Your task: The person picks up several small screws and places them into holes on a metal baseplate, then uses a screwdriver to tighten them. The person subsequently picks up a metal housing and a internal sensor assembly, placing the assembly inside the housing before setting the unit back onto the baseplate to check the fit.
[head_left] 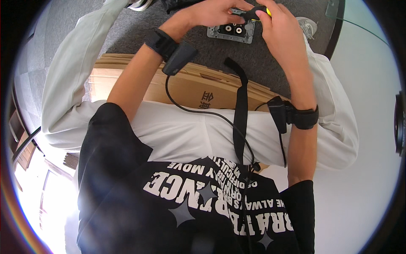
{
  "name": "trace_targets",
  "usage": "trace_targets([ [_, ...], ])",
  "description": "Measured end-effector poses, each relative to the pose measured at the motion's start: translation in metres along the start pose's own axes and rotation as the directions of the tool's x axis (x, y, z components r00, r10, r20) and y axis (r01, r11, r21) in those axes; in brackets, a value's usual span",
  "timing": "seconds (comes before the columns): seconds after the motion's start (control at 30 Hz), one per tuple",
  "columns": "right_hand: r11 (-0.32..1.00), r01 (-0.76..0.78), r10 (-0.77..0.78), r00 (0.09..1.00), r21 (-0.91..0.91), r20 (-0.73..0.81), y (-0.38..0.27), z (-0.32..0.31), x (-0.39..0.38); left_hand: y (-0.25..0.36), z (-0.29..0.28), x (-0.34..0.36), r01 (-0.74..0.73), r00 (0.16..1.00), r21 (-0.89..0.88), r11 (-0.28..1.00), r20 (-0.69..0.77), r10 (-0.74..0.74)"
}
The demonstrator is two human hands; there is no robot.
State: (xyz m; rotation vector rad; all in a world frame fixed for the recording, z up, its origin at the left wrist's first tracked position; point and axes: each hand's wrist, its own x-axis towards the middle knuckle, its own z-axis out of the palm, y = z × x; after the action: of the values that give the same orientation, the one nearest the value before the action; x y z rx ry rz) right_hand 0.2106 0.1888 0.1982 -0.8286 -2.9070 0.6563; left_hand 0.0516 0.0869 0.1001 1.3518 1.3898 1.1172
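At the top of the view both of my hands meet at a tool with a black-and-yellow handle (pixel 253 14); its exact kind is not plain. My right hand (pixel 281 31) is closed round the yellow end. My left hand (pixel 211 12) bends its thumb and fingers about the dark front end, and the tip there is hidden. Just below the tool, a grey metal socket box (pixel 244 40) lies on the carpet. Two round light-coloured fittings show in its black middle. My fingers and the tool cover part of its upper edge.
Flattened cardboard (pixel 169 86) lies in a stack under my legs. A black strap (pixel 240 114) and thin cables run from my wrist devices across my lap. Grey carpet (pixel 127 34) spreads ahead, and a pale smooth surface (pixel 363 84) borders it on the right.
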Motion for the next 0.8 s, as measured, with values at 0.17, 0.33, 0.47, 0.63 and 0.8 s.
trace_targets([
  [0.17,0.901,0.426,-0.427,0.904,0.078,0.0,0.012,-0.006,0.005,-0.007,-0.008,-0.003,0.033,0.989,-0.21,0.977,0.15,-0.002],
  [0.33,0.918,0.276,-0.301,0.953,0.285,0.046,-0.012,-0.023,0.003,-0.015,-0.006,-0.002,-0.046,0.992,-0.087,0.995,0.115,0.056],
  [0.47,0.973,-0.109,0.093,0.992,0.205,0.085,-0.007,-0.013,0.004,-0.01,0.004,0.005,-0.149,0.989,0.082,0.985,-0.009,0.15],
  [0.63,0.998,0.004,-0.005,1.0,-0.067,-0.003,0.031,0.011,0.0,-0.007,0.012,0.002,-0.162,0.984,0.299,0.94,-0.025,0.177],
  [0.8,0.995,0.072,-0.075,0.996,0.064,0.048,-0.005,-0.005,0.0,-0.012,0.014,0.002,-0.273,0.959,0.092,0.958,-0.049,0.278],
])
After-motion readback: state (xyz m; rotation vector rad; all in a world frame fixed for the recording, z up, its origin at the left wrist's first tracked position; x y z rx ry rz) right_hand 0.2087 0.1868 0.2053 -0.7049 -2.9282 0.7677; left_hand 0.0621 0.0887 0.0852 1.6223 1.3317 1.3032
